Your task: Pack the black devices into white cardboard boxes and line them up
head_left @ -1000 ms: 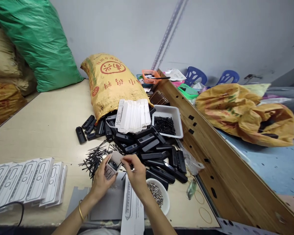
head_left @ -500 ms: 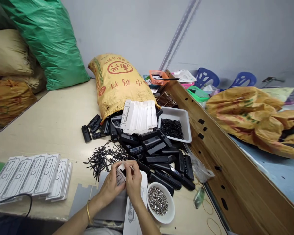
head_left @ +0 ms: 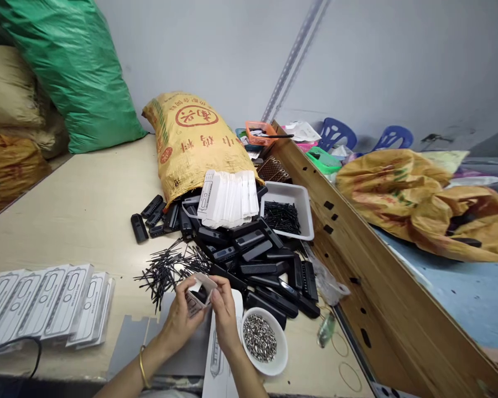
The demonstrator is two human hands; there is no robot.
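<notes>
My left hand [head_left: 179, 316] wraps around a small printed white carton [head_left: 193, 305], its open end facing up and something black showing inside. My right hand [head_left: 225, 312] pinches the carton's right edge near the opening. Below the hands lie a grey sheet [head_left: 182, 354] and a long white printed card or box [head_left: 216, 370]. Thin black sticks [head_left: 161, 273] are heaped just beyond my left hand. Past my right hand is a pile of black plastic cases [head_left: 253, 249]. A white bowl [head_left: 279, 359] of small shiny metal pieces [head_left: 259, 337] stands beside my right wrist.
Flat white cartons [head_left: 228, 199] lie on the pile before a yellow sack [head_left: 199, 138]. A grey tray [head_left: 308, 213] holds black sticks. Several printed boxes [head_left: 68, 301] lean at the left, near a black cable [head_left: 37, 354]. A wooden board [head_left: 357, 254] edges the right side.
The carton's open end has widened and tilted towards me, showing more of its inside. My right fingers have moved to its right edge. The whole view has shifted slightly.
</notes>
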